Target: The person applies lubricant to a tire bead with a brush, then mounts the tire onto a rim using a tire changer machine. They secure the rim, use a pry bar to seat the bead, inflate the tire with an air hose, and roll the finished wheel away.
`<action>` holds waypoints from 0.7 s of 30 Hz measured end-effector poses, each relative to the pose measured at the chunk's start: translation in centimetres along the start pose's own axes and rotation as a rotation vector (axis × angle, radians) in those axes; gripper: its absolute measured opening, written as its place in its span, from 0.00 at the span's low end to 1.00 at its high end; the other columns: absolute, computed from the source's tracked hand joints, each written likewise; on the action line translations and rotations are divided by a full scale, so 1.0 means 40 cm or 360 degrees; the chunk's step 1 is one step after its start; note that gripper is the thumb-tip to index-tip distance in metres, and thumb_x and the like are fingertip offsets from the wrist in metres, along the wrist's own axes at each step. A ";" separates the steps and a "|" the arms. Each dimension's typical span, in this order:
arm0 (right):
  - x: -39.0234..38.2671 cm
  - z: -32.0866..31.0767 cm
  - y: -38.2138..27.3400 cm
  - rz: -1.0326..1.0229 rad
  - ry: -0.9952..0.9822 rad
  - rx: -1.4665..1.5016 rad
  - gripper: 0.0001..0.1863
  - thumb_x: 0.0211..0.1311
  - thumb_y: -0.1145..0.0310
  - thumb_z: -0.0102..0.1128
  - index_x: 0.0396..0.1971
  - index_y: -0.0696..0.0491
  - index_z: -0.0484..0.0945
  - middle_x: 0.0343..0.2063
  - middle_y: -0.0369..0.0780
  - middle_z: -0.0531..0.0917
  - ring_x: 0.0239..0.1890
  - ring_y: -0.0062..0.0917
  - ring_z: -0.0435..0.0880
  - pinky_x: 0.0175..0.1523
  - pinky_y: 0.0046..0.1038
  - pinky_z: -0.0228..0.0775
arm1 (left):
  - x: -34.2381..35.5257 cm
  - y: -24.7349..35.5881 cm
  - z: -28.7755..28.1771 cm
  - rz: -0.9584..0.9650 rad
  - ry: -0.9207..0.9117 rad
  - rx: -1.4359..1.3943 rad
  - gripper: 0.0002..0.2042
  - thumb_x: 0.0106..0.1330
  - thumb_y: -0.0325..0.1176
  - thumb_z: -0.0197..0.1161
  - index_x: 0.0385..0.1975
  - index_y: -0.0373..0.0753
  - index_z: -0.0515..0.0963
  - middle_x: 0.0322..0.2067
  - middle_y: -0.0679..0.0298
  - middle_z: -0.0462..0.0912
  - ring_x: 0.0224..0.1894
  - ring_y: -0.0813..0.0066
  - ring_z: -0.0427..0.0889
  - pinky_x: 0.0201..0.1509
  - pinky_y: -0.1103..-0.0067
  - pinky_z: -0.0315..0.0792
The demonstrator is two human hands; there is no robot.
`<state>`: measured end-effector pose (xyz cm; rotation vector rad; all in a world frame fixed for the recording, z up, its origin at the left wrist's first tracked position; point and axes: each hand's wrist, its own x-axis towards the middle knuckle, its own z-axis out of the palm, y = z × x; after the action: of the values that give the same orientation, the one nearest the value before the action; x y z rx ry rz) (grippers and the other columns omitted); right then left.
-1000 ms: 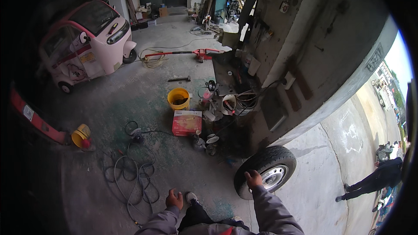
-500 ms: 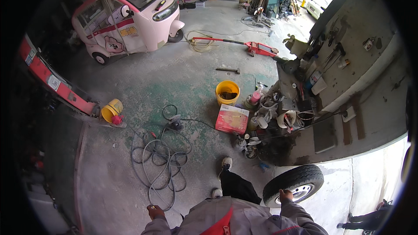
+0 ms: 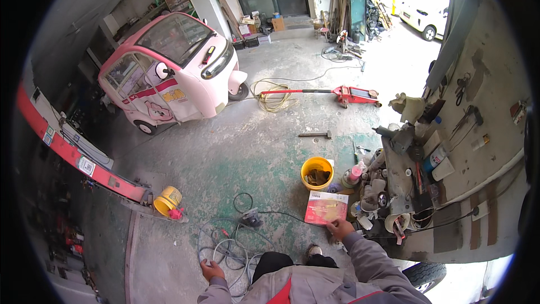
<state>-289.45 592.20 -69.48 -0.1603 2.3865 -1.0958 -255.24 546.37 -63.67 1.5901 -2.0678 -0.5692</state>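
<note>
My right hand (image 3: 340,228) is stretched forward with its fingers extended, beside the lower right edge of a red and white cardboard box (image 3: 326,208). In this view it overlaps the box's edge, and I cannot tell whether it touches. Low on the left, my left hand (image 3: 212,271) has curled fingers, with the thumb and forefinger drawn close; whatever they hold is too small to name. Loops of grey hose or cable (image 3: 225,250) lie on the floor around that hand. A dark power tool (image 3: 251,218) rests at the loops' far side.
Behind the box stands a yellow bucket (image 3: 316,173); cluttered bottles and cans (image 3: 368,194) sit right of it. Farther off are a hammer (image 3: 315,135), red floor jack (image 3: 355,95) and pink three-wheeler (image 3: 174,73). A tyre (image 3: 424,275) lies low right, a yellow bucket (image 3: 167,201) left.
My right hand has left the tyre and reached forward to the box. My view has tilted up and shifted, so the tyre is now mostly hidden. My left hand still hangs at the left.
</note>
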 end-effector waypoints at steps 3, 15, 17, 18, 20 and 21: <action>0.155 -0.098 -0.288 -0.0239 0.0169 0.0198 0.26 0.70 0.48 0.66 0.50 0.59 0.84 0.40 0.49 0.90 0.44 0.40 0.90 0.51 0.35 0.81 | 0.090 0.097 0.096 0.0038 0.0029 -0.0077 0.16 0.68 0.35 0.62 0.53 0.36 0.77 0.44 0.44 0.85 0.45 0.44 0.85 0.50 0.60 0.77; 0.780 -0.585 -0.519 -0.0328 0.1451 0.0817 0.35 0.71 0.59 0.68 0.70 0.62 0.67 0.45 0.45 0.88 0.37 0.25 0.87 0.43 0.27 0.79 | 0.620 0.043 0.491 -0.0387 -0.0058 0.0439 0.17 0.64 0.35 0.65 0.49 0.34 0.76 0.43 0.42 0.87 0.46 0.39 0.86 0.49 0.55 0.80; 0.829 -0.738 -0.542 -0.0280 0.1693 0.0976 0.32 0.72 0.59 0.67 0.67 0.62 0.69 0.43 0.42 0.87 0.34 0.22 0.86 0.38 0.26 0.78 | 0.771 0.140 0.555 -0.0349 -0.0054 0.0634 0.16 0.65 0.36 0.65 0.48 0.35 0.76 0.45 0.42 0.87 0.49 0.40 0.86 0.50 0.56 0.80; 0.834 -0.799 -0.553 -0.0221 0.1788 0.1024 0.31 0.72 0.59 0.67 0.66 0.62 0.70 0.42 0.42 0.87 0.33 0.21 0.85 0.36 0.25 0.77 | 0.851 0.197 0.577 -0.0276 -0.0069 0.0562 0.16 0.66 0.36 0.64 0.49 0.35 0.77 0.46 0.42 0.87 0.50 0.40 0.86 0.51 0.57 0.80; 0.841 -0.896 -0.587 -0.0201 0.1918 0.1220 0.30 0.72 0.59 0.67 0.65 0.62 0.71 0.41 0.41 0.86 0.32 0.20 0.85 0.34 0.24 0.76 | 1.009 0.360 0.673 -0.0074 -0.0107 0.0396 0.16 0.70 0.37 0.62 0.52 0.36 0.77 0.49 0.44 0.86 0.52 0.42 0.86 0.54 0.58 0.79; 0.841 -0.928 -0.602 -0.0208 0.1969 0.1197 0.30 0.72 0.59 0.67 0.65 0.61 0.71 0.41 0.41 0.86 0.32 0.20 0.85 0.34 0.24 0.76 | 1.090 0.440 0.705 0.0122 -0.0106 0.0327 0.16 0.71 0.37 0.61 0.54 0.36 0.77 0.50 0.45 0.86 0.52 0.43 0.85 0.55 0.59 0.79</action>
<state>-339.20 590.91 -44.73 0.8667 2.6084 -2.5880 -295.18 509.58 -71.26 1.6143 -2.2889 -0.3983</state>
